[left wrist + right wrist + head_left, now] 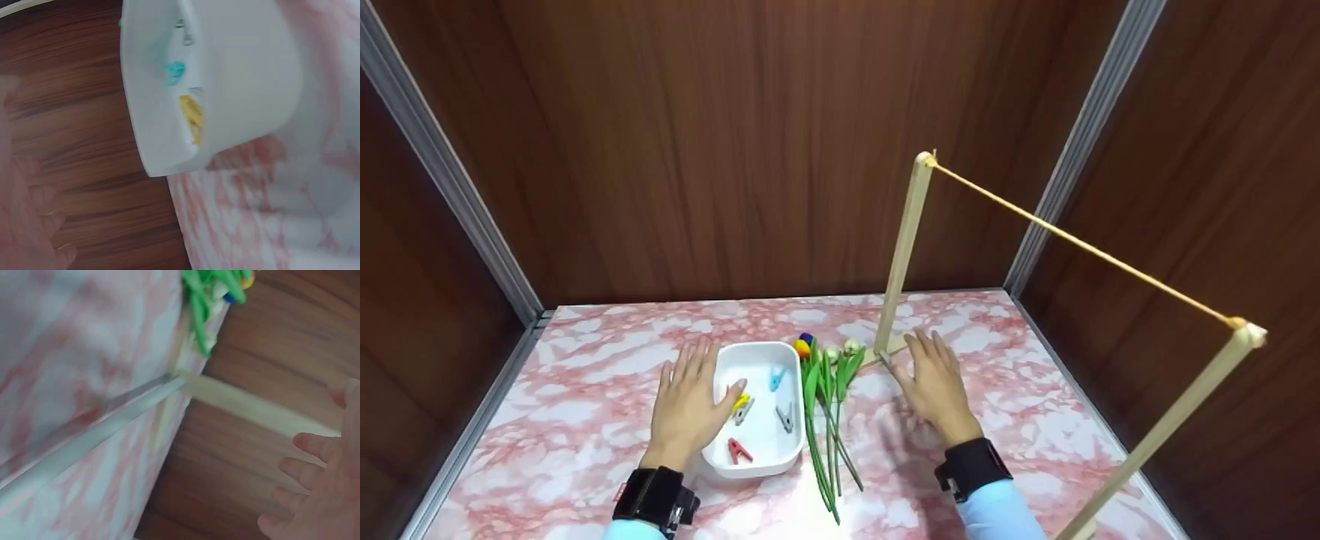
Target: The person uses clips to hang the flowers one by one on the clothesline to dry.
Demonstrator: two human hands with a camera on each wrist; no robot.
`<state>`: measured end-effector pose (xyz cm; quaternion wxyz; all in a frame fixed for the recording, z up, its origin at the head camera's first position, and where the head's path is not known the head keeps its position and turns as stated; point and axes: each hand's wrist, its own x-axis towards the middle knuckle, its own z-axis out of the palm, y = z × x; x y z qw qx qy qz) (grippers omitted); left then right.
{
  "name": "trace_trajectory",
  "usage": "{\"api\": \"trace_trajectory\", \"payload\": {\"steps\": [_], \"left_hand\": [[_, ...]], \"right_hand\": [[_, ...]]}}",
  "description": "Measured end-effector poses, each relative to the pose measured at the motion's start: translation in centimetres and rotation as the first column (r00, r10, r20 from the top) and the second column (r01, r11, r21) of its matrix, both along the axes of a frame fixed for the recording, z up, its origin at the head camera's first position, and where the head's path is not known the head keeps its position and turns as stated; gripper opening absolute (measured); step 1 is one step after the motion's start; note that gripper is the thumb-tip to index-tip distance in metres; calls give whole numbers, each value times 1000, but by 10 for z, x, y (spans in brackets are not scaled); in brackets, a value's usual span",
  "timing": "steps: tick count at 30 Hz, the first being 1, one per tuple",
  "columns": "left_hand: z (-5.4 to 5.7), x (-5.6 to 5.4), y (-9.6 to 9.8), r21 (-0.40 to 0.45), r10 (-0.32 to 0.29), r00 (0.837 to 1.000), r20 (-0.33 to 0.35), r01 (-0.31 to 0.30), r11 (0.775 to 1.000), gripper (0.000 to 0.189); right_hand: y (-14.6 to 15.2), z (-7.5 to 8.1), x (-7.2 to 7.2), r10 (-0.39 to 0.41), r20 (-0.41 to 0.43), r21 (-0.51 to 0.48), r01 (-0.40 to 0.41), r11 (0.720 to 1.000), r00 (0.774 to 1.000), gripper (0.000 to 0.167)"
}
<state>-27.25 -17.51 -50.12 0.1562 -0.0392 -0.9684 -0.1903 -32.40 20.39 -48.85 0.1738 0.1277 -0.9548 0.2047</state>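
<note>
While our left hand (687, 405) is spread beside one tray (766, 441) of at least five clips (785, 418), our right hand (937, 386), also spread, is near one of two posts (904, 247); one flower bunch (812, 382) lies between, heads (832, 355) toward the worktop's (585, 390) back edge.

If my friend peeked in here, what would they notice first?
Probably the yellow-orange cord, strung high between two wooden posts on the right. Then maybe the white tub of colourful clothespins by the left hand, with flowers lying just right of it.
</note>
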Motion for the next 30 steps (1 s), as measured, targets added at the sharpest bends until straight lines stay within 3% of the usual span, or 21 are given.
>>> {"api": "trace_trajectory", "payload": {"steps": [3,6,12,18,24,30], "left_hand": [[4,-1,3,61,1,998,-68,3,998,68],[2,-5,9,76,-7,994,-112,16,997,50],[-24,-20,20,-32,-42,995,-95,39,999,30],[-47,-31,24,-181,-52,996,-75,37,983,13],[-51,-32,30,-282,-37,998,-47,23,959,5],[-57,-34,33,-297,-16,1000,-14,11,955,6]], "right_hand": [[-16,5,0,86,-58,-46,-89,995,995,38],[-38,7,1,180,-43,-83,-183,980,983,25],[-88,-2,1,328,23,-13,-328,945,944,17],[-119,-16,8,379,56,49,-381,923,924,18],[-125,-21,13,402,60,74,-406,911,914,18],[-125,-24,14,420,64,78,-424,902,905,18]]}}
